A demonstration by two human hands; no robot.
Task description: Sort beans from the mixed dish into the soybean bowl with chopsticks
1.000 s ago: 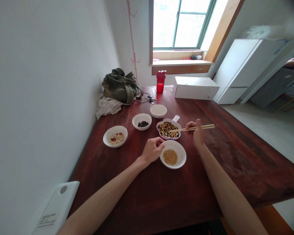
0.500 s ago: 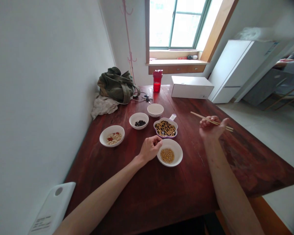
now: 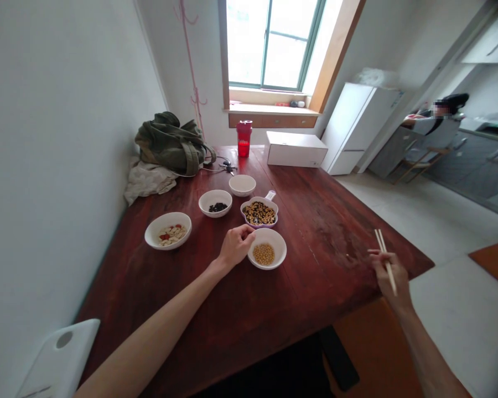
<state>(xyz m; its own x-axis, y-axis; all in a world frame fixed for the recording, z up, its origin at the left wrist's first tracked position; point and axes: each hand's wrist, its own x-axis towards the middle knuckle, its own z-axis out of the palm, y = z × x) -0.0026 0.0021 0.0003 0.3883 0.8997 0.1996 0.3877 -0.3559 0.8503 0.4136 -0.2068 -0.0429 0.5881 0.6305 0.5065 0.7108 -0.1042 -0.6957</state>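
Note:
My left hand (image 3: pixel 235 246) pinches the left rim of a white bowl (image 3: pixel 277 262) of yellow beans. Off to the right, my right hand (image 3: pixel 392 279) is closed round a pair of wooden chopsticks (image 3: pixel 380 241) that point away from me, near the table's right edge. Just behind the yellow beans is a purple-rimmed, flower-shaped dish (image 3: pixel 260 213) with mixed dark and yellow beans. A bowl (image 3: pixel 215 204) of black beans, an empty white bowl (image 3: pixel 242 186) and a bowl (image 3: pixel 168 231) of pale slices with red pieces stand farther left and back.
On the dark red table (image 3: pixel 216 326) stand a red bottle (image 3: pixel 244 139), a white box (image 3: pixel 296 149), keys (image 3: pixel 228 167) and a green bag (image 3: pixel 170 145) on a cloth (image 3: pixel 149 179). A person (image 3: pixel 442 113) sits in the right background, beyond a fridge (image 3: pixel 354 127).
The view has turned to the right. My right hand has moved right and nearer to me, turning the chopsticks to point forward. My left hand stays at the bowl's rim.

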